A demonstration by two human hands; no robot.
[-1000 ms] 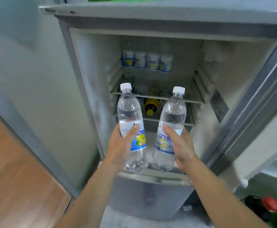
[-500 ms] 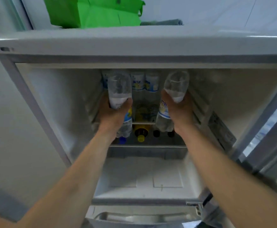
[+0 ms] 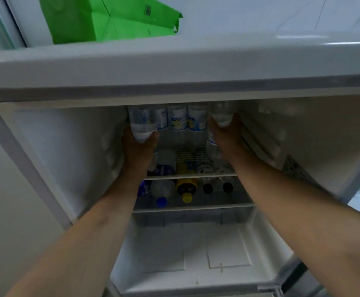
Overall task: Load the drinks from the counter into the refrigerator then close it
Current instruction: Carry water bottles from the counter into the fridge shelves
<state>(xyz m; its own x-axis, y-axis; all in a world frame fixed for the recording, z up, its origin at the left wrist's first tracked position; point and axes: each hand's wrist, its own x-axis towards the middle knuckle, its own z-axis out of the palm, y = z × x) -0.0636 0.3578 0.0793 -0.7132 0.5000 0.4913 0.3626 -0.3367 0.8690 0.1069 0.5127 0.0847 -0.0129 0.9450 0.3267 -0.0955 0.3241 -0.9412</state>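
1. Two bottles, left bottle (image 3: 141, 123) and right bottle (image 3: 221, 116), sit deep inside the fridge (image 3: 174, 67) over the top shelf (image 3: 190, 176).
2. Left hand (image 3: 139, 146) and right hand (image 3: 225, 133) have fingers wrapped round them.
3. Set each upright beside the back row (image 3: 183, 121), bases flat on the shelf, before letting go.
4. Likely snag: knocking that row.

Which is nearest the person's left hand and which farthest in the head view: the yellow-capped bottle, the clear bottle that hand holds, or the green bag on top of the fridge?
From the left hand:
1. Clear bottle, in its grip on the upper shelf.
2. Yellow-capped bottle, lying on the lower shelf, to the right.
3. Green bag, up on the fridge top.
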